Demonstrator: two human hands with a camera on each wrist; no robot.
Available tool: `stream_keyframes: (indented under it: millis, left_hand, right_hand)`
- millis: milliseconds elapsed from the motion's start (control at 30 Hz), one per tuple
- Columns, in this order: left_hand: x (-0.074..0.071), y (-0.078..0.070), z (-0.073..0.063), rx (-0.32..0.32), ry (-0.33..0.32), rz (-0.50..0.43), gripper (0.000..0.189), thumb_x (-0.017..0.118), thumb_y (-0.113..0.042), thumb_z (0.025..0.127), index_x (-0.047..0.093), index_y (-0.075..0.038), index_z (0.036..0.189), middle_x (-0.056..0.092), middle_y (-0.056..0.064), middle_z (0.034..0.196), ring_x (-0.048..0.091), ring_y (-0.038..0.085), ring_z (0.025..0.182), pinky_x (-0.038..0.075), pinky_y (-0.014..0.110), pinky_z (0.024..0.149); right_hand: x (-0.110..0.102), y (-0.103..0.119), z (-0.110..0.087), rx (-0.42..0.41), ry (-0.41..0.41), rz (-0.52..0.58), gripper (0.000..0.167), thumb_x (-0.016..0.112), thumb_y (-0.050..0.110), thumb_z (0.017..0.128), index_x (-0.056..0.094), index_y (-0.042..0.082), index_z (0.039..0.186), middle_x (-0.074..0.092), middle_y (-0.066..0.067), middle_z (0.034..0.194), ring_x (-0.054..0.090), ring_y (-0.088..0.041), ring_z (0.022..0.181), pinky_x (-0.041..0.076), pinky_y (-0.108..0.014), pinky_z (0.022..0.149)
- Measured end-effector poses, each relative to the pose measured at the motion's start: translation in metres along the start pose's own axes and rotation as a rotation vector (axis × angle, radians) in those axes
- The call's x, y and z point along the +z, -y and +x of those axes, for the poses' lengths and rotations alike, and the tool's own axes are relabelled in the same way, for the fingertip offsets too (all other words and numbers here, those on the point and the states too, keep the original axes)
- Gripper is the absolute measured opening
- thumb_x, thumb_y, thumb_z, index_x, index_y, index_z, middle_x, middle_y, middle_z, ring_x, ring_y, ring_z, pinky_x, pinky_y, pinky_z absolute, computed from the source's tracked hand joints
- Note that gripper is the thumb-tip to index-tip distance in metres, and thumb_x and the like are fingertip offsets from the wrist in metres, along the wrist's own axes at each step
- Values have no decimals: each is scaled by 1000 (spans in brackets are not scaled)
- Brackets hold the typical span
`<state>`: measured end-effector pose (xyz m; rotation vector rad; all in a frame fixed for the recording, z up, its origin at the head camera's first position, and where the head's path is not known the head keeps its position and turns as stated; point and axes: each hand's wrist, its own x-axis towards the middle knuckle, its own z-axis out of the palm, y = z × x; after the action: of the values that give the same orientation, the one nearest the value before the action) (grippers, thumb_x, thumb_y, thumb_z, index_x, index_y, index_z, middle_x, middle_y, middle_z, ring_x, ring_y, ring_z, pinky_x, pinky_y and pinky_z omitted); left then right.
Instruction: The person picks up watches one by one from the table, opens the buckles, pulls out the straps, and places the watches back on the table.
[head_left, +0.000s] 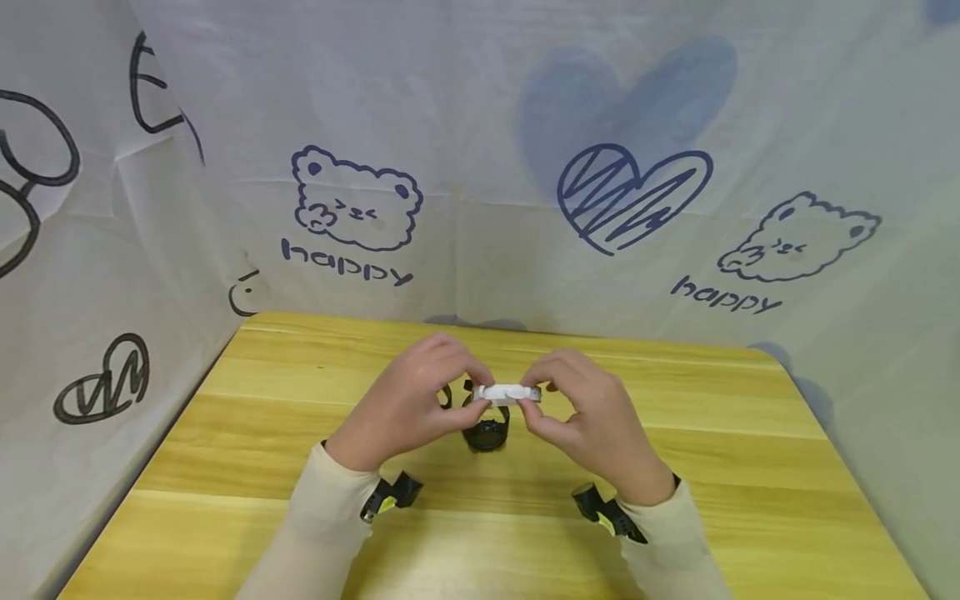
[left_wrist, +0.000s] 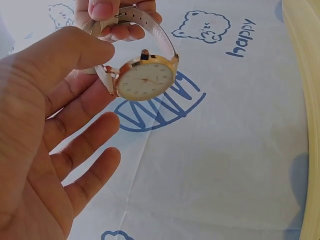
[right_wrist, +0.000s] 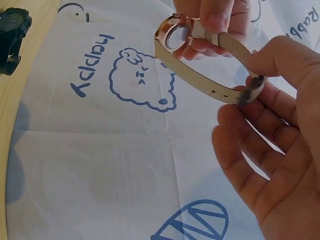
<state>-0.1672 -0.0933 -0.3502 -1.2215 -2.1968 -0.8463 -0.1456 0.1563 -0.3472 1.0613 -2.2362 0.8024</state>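
A wristwatch with a white strap, a rose-gold case and a white dial is held up above the table, its strap closed into a loop. My left hand pinches the strap beside the case between thumb and index finger. Opposite it, my right hand pinches the buckle end of the strap. In the left wrist view the dial hangs tilted toward the camera. The case back shows in the right wrist view. Below the hands, a black watch stands on the table.
The wooden table ends at a white cloth printed with bears and hearts. Another black object is partly hidden behind my left hand. Black camera mounts sit at both wrists.
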Motion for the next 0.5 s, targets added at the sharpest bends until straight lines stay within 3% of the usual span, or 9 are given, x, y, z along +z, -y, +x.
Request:
stream_keyframes:
  millis: [233,500]
  left_hand:
    - [-2,3,-1,-4,-19,-10,17,82,-8,84,74,-13,98,72,-5,96,63,12,93,56,29,82]
    - [-4,5,-2,-8,-32,-23,16,80,-7,86,73,-14,99,72,-5,97,64,12,92,56,29,81]
  right_hand:
    - [-2,0,-2,54,13,-6,25,79,11,84,67,9,105,69,-2,105,64,-15,93,60,-36,75]
    - [-1,-1,0,43,20,16,15,76,11,88,68,12,100,69,-1,103,64,-15,93,60,-36,78]
